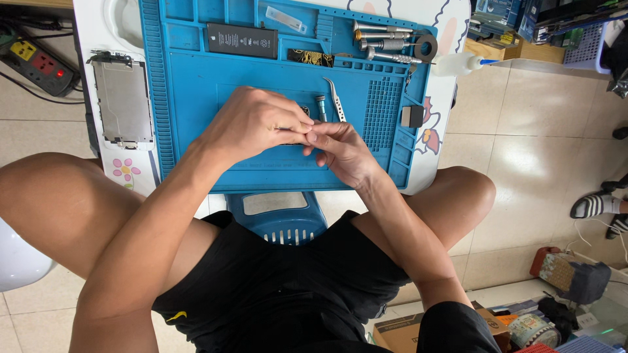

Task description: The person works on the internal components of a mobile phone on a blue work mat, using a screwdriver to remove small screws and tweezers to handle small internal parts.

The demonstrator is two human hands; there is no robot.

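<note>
Both my hands meet over the middle of a blue repair mat (196,85). My left hand (252,124) is curled, its fingertips pinching something small and thin that I cannot make out. My right hand (340,150) touches the left one at the fingertips and seems to pinch the same small part. Just beyond my fingers lie curved metal tweezers (335,98) and a short screwdriver bit (321,106). A black phone battery (242,40) lies at the mat's far side.
A phone frame with a metal plate (122,101) lies left of the mat. Several screwdriver handles (386,42), a black ring (426,47) and a small bottle (458,63) sit at the far right. A power strip (36,62) is on the floor left. A blue stool (278,219) stands between my knees.
</note>
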